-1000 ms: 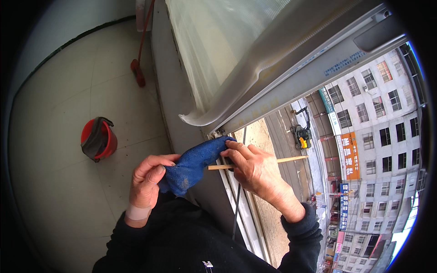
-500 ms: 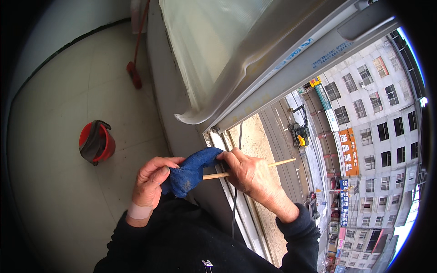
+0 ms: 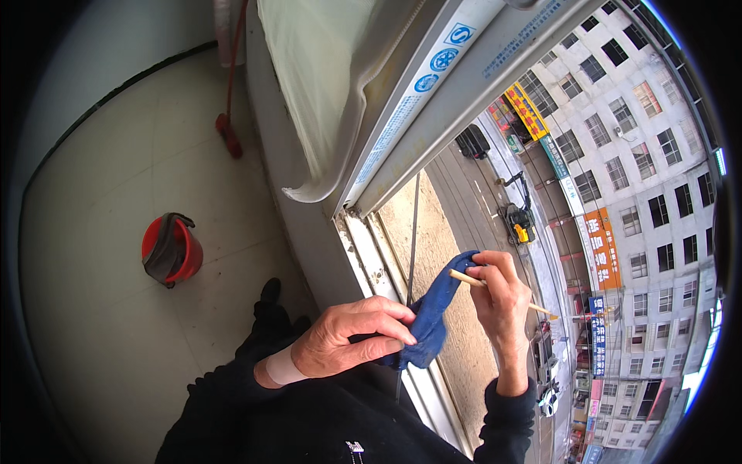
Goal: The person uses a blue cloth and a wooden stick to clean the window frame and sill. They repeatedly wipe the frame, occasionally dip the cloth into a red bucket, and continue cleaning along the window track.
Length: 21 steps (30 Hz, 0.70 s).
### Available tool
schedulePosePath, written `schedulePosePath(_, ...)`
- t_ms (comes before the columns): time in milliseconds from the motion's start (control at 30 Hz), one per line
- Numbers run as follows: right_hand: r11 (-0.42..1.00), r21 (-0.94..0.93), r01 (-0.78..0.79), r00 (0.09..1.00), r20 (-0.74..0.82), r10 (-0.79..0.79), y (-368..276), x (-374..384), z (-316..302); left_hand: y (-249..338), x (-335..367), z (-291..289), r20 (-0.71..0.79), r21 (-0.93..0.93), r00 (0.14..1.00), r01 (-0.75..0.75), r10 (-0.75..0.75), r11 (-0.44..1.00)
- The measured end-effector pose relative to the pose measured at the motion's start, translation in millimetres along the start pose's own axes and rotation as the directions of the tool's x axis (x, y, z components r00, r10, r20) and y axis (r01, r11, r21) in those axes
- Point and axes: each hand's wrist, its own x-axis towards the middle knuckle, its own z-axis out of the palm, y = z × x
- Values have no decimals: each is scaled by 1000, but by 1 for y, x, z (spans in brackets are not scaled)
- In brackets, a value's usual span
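A blue cloth (image 3: 437,317) hangs between my hands above the sill of the open window. My left hand (image 3: 348,336) pinches its near left side between thumb and fingers. With my right hand (image 3: 498,298) I hold the cloth's upper end together with a thin wooden stick (image 3: 465,278). The stick passes through my right fist, one end pointing toward the cloth and the other out over the street. Behind the cloth runs the window track (image 3: 367,251), with a dark cable (image 3: 414,232) crossing the sill.
A sliding window frame (image 3: 433,100) with loose plastic film (image 3: 325,77) stands at the upper middle. On the floor to the left are a red bucket (image 3: 193,259) with a dark rag (image 3: 166,247) over its rim and a red broom (image 3: 228,135). The street lies far below, right.
Both hands have moved right, carrying the cloth from the inner ledge to over the sill. My right hand has turned upright, and the cloth now hangs stretched downward.
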Motion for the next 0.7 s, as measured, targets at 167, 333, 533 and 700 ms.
schedulePosePath(167, 969, 226, 96, 989, -132, -67, -22, 18, 5, 5, -29, -25, -160, -83, 987, 0, -13, 997)
schedulePosePath(333, 926, 233, 298, 932, 137, -335, -44, 45, 49, 7, -54, -51, -574, -160, 819, -117, 4, 980)
schedulePosePath(533, 937, 118, 329, 834, 428, -347, -43, 20, 65, -17, -61, -58, -557, -110, 824, 55, -107, 992)
schedulePosePath(700, 959, 221, 180, 858, 442, -263, -44, 8, 45, -25, -55, -45, -463, -184, 867, 111, -185, 977)
